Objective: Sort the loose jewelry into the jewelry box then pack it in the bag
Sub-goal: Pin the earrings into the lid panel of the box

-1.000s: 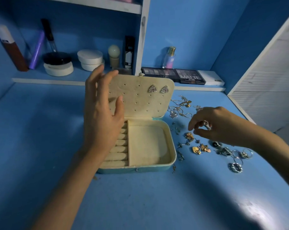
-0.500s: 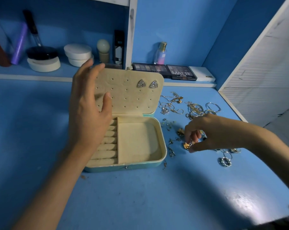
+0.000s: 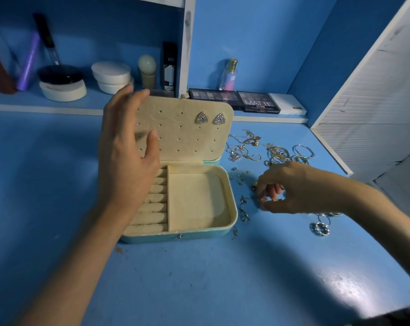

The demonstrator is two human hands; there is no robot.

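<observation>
Found jewelry box (image 3: pixel 233 208) open on the blue table (image 3: pixel 199 278), lid (image 3: pixel 187 142) propped back toward the shelf; recorded one pair of triangular earrings (image 3: pixel 202 118) pinned at the lid's upper right — the only pieces seen stowed. Checked main compartment (image 3: pixel 194 198): nothing in it; checked ring rolls (image 3: pixel 152 205): no ring seen, though partly hidden behind the left hand (image 3: pixel 126 161).

Logged left hand as released: fingers straight and loosely spread, holding nothing, poised over the box's left side with fingertips near the lid's upper left corner; cannot tell whether touching the lid.

Logged right hand (image 3: pixel 293 187) as grasping: down at the table just right of the box, thumb and fingertips closed in a pinch on a small gold piece (image 3: pixel 264 200); cannot tell, owing to blur, whether lifted clear of the surface.

Counted loose jewelry, all right of the box: tangled chains (image 3: pixel 246 147) near the hinge end; bangles (image 3: pixel 304 150) beyond the right hand; small studs and charms (image 3: pixel 242 208) just beside the box wall; rings (image 3: pixel 319 228) nearer the viewer, well apart from the box.

Judged progress early: one pair placed; bulk of the sorting outstanding — then closing the box and packing it; no bag in view.
</observation>
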